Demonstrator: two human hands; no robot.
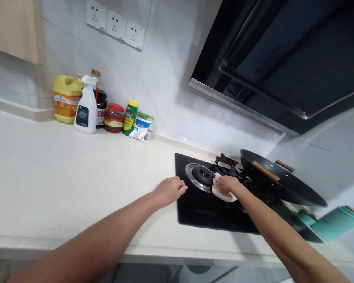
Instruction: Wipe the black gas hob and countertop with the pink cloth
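My right hand [227, 183] is closed on a pale pink cloth [224, 194], which it presses against the right side of the round metal burner [200, 177]. That burner sits on a black glass gas stove [206, 212]. My left hand [171, 190] rests near the stove's left edge with its fingers curled; whether anything is inside them is hidden. A black pot support [224, 162] stands off the burner at the back of the stove. On the right side of the stove a large black wok [283, 177] with wooden handles sits tilted.
A range hood [277, 63] hangs low over the stove. Along the wall stand a white spray bottle [86, 108], a yellow jug [66, 100], a red-lidded jar [114, 118], a green shaker [130, 118] and a small packet [140, 129]. Teal containers [336, 222] are at right.
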